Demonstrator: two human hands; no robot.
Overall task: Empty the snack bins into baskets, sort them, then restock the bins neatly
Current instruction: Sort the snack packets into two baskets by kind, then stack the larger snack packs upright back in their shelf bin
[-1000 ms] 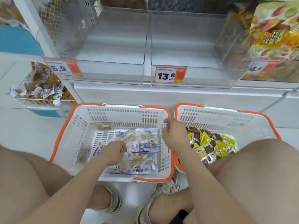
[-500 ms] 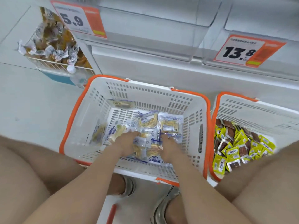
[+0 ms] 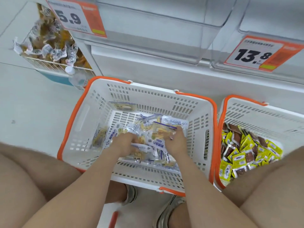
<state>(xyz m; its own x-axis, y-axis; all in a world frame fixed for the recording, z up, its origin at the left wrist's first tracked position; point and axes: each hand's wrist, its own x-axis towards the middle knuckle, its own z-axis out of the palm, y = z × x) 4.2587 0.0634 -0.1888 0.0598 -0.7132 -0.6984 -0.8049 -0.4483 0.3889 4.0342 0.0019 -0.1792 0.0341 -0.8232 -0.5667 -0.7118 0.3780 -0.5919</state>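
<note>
1. Both hands are down inside the left basket (image 3: 85, 124). The left hand (image 3: 125, 144) has its fingers curled into the heap and grips some of the blue-and-white packets (image 3: 174, 122). The right hand (image 3: 176, 142), just beside it, pinches the edge of one packet of that heap between thumb and fingertips and holds it tilted over the rest.
2. Left of the left hand there is a stretch of bare slotted basket floor, then one packet leaning on the side wall. Beyond the orange rim lies open floor tile. Farther ahead and to the left stands a wire rack of wrapped sweets (image 3: 49, 46), and a bottle (image 3: 77, 78) sits just beside the basket's far corner.
3. Ahead of the hands more packets lie loose, and one leans against the far wall. Above that wall hang the clear bins (image 3: 156, 38), which carry the price tags 5.9 (image 3: 74, 17) and 13.8 (image 3: 256, 53).
4. Right of the right hand only a narrow strip of floor separates it from the side wall. The right basket (image 3: 256, 116) stands just beside that wall and holds yellow-and-brown packets (image 3: 246, 150), apart from both hands.
5. The forearms reach forward between bare knees and draw together over the near rim, with the wrists bent downward. Two shoes (image 3: 131, 193) show below that rim.
</note>
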